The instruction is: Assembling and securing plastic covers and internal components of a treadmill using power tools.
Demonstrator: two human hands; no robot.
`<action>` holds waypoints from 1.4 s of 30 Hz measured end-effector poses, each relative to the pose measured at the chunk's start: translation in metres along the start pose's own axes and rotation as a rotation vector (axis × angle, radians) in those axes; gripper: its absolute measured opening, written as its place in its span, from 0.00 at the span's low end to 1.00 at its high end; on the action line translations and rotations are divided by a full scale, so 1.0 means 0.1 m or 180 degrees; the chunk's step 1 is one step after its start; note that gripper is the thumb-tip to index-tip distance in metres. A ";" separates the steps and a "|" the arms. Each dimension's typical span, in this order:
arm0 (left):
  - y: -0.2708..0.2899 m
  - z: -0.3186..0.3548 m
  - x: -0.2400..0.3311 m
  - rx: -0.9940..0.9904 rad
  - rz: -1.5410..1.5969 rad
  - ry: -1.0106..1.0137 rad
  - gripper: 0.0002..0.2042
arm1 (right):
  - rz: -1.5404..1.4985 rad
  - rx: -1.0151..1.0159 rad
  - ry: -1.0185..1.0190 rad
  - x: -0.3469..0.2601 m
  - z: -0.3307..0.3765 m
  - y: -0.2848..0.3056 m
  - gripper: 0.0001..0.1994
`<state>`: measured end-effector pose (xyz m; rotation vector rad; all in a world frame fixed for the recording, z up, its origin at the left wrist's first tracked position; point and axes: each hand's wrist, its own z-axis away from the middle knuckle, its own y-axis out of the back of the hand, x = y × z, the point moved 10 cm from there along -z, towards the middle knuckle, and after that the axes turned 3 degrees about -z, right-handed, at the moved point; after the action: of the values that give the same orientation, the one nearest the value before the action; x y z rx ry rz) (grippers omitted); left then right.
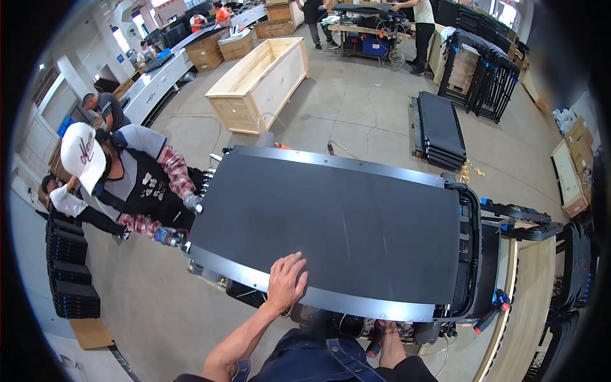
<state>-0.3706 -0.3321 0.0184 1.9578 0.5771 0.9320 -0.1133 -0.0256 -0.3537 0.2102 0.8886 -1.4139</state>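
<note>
A long treadmill with a black running belt and silver side rails lies in front of me. My left hand rests flat on the belt's near edge, over the near side rail, its fingers stretched out and holding nothing. Low at that rail, my right hand reaches in beneath the edge. Its fingers are hidden, so what it grips, if anything, is unclear; a dark and red object shows just beside it. The black plastic end of the treadmill is at the right.
At the left end, a co-worker in a white cap has gloved hands by the deck, one at a blue and red power tool. A wooden crate and stacked black panels stand beyond. Another red and blue tool is at right.
</note>
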 end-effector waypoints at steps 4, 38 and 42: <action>0.07 0.02 -0.02 0.0061 0.0138 -0.0061 0.17 | 0.0079 -0.0230 -0.0598 0.15 0.11 0.33 0.10; 0.24 0.67 -0.48 -0.0747 -0.0502 -0.1224 0.43 | -0.2306 -0.0870 -0.1804 0.17 1.75 -1.39 0.17; 0.29 0.64 -0.44 -0.0485 -0.0551 -0.1221 0.41 | -0.2399 -0.0900 -0.1724 0.17 1.68 -1.35 0.18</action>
<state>-0.3456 -0.4100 0.0045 1.8514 0.4306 0.4615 -0.1686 -0.1691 -0.2022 -0.7663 0.7174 -1.8712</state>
